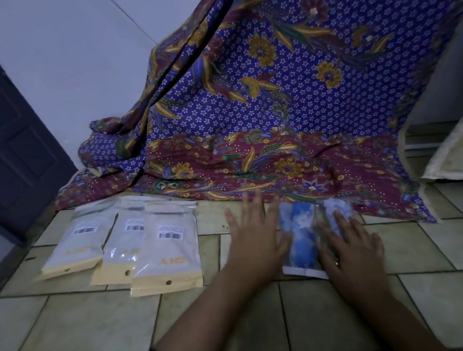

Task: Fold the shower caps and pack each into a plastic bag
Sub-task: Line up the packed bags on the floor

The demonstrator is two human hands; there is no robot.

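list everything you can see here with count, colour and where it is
plastic bags: three showing, clear with cream strips and barcode labels, overlapping on the floor at left
shower cap packet: one, blue and white, on the floor between the hands
batik cloth: one, purple and maroon with gold flowers, draped behind
tiled floor: beige, underneath everything
door: one, dark, far left
wall: white, behind
left hand: fingers spread, at the packet's left edge
right hand: flat on the packet's right side

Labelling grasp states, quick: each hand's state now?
Left hand: open, fingers spread, at the bagged shower cap left edge.
Right hand: open, flat on its right side.
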